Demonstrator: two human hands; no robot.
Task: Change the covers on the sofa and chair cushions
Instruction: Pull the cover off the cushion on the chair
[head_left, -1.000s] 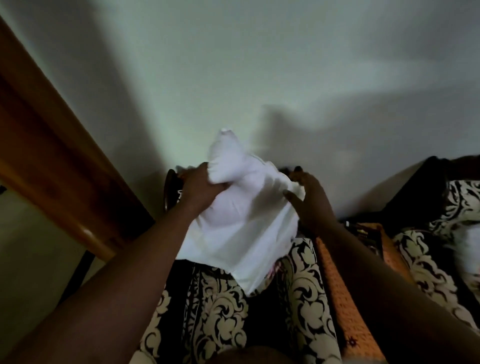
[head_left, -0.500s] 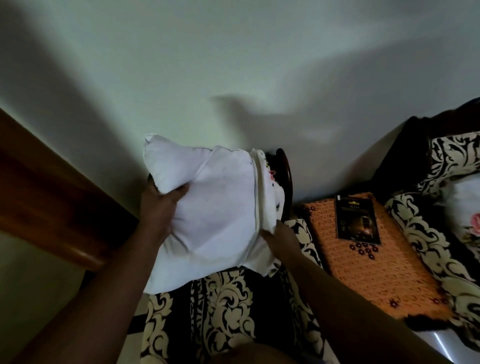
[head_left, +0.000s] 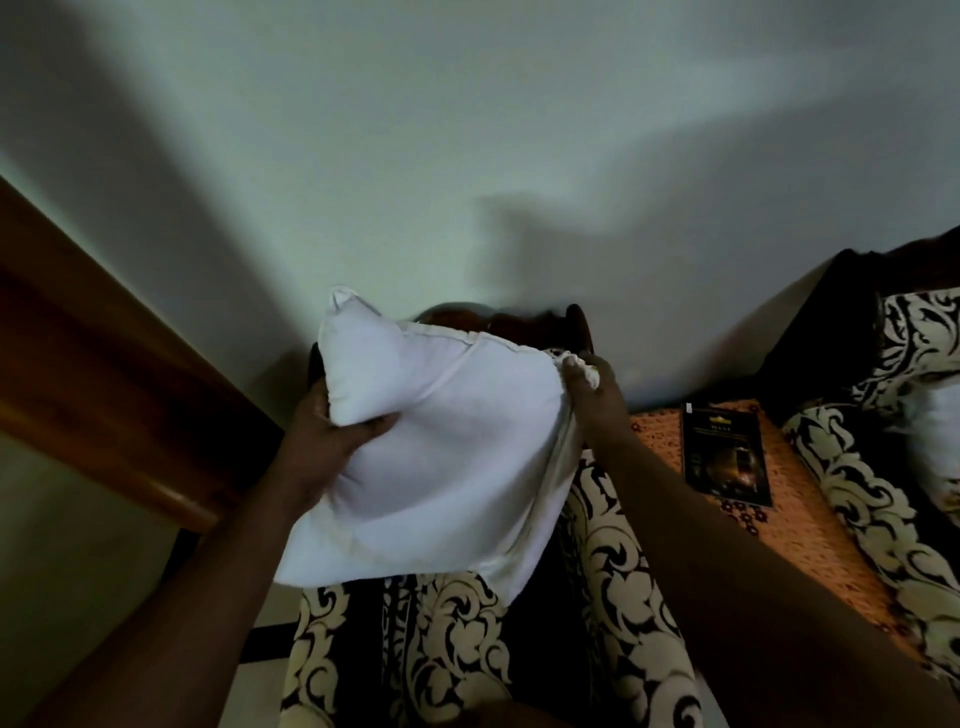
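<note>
A white cushion (head_left: 441, 457) is held up in front of me, over a chair (head_left: 467, 649) upholstered in black and cream scrollwork. A white cover is pulled over most of it; the bare top left corner sticks out. My left hand (head_left: 332, 431) grips that left side of the cushion from below. My right hand (head_left: 587, 395) pinches the bunched cover fabric at the cushion's upper right corner. The cover's loose edge hangs down the right side.
A dark wooden chair back (head_left: 519, 325) rises behind the cushion against a pale wall. To the right stands a small table with an orange patterned cloth (head_left: 810, 545) and a dark booklet (head_left: 724, 454). A second patterned seat (head_left: 893, 405) is far right. A wooden beam (head_left: 104, 374) runs at left.
The cushion has turned and spread flatter across my view. My right hand has moved from its lower right edge up to its upper right corner, and my left hand still grips the left side.
</note>
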